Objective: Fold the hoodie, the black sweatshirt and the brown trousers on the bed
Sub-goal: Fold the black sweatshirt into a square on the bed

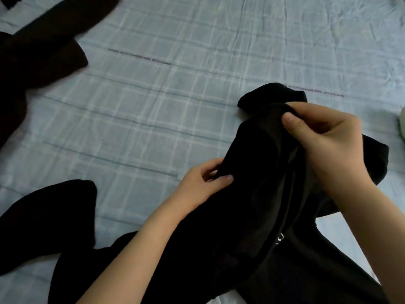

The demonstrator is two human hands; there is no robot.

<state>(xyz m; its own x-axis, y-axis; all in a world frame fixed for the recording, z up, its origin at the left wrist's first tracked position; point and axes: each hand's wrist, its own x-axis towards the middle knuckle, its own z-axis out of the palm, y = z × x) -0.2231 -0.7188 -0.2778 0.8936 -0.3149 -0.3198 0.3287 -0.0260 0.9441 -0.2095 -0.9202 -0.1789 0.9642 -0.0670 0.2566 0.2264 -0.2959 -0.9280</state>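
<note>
- The fingers (211, 166) of the left hand (197, 181) are curled onto the left edge of a black garment (258, 194), with the thumb laid on top of the cloth, so a fold of fabric is pinched between them.
- The fingers (289, 119) of the right hand (328, 141) are clenched round the garment's upper part; the thumb presses on a rolled rim of cloth, and the other fingers are tucked behind it, out of sight.
- The right hand is higher and further from the person than the left, and the cloth between the two hands is bunched and lifted.
- Both forearms are bare. The left one comes up from the bottom edge and lies across the garment's lower part.
- The black garment is in the lower right of the bed (153, 106), partly raised in the hands and partly trailing on the sheet towards the person.
- A small white mark (279, 238) shows on it below the right wrist.
- I cannot tell whether this is the hoodie or the sweatshirt.
- A further spread of black cloth (43, 216) lies flat at the lower left; whether it belongs to the same garment is unclear.
- The brown trousers (43, 55) lie unfolded in the upper left corner of the bed, well apart from the hands.
- The bed is covered with a creased pale blue checked sheet.
- A pale object (402, 123) shows at the right edge, too cropped to identify.
</note>
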